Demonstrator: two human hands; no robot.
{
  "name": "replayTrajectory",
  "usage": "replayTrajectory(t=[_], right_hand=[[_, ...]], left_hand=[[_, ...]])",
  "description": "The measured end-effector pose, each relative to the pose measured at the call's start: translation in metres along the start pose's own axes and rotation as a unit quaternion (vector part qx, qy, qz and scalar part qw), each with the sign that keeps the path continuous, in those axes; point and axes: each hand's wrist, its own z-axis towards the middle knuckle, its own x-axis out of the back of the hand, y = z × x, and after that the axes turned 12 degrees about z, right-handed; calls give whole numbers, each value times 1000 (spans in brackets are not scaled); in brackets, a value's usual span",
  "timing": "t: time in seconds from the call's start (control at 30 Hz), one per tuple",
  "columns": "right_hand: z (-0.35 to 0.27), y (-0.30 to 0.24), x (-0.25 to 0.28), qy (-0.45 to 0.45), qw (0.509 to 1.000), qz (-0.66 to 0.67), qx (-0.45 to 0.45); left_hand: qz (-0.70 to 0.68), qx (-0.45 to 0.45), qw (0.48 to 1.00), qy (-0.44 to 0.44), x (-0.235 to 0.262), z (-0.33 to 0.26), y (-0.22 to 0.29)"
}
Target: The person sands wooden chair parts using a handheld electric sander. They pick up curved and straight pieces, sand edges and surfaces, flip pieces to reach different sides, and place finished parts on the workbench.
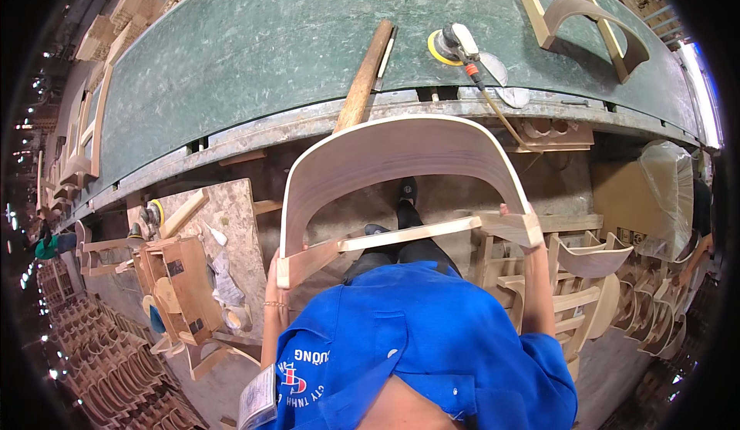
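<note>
Head view: a U-shaped wooden frame (397, 146), its curved panel bowed toward 12 o'clock and a straight rail (412, 233) crossing its lower side, is held in front of the torso; clock positions are read from its centre. The left hand (276, 269) grips the corner at 8 o'clock and the right hand (533, 251) grips the corner at 4 o'clock; the fingers are partly hidden behind the wood. Judged by its build, the part should be stiff, fairly light for its breadth and awkward rather than heavy. Smooth faces may slide under dry palms, and the panel's thin edge may dent if knocked. Take hold at the thick corner pieces, one per side; avoid lifting by the slender rail, which could strain the joints. At 12 o'clock lies the green counter (254, 52), carrying a round wooden bar (365, 75) near 11 o'clock, a disc sander (456, 43) at 1 o'clock and another frame (597, 15) toward 2 o'clock.
</note>
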Motion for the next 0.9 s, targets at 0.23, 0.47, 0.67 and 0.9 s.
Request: replayTrajectory(t=[0.23, 0.47, 0.67, 0.9], right_hand=[[83, 18, 8, -25, 998, -11, -51], [94, 18, 21, -32, 978, -203, -38], [96, 40, 43, 75, 974, -203, -66], [93, 39, 54, 54, 970, -238, -25]], left_hand=[[-19, 15, 998, 52, -18, 42, 10], [-26, 30, 997, 71, -17, 55, 18], [-32, 67, 993, 93, -9, 45, -5], [-24, 92, 991, 91, -7, 55, -9]])
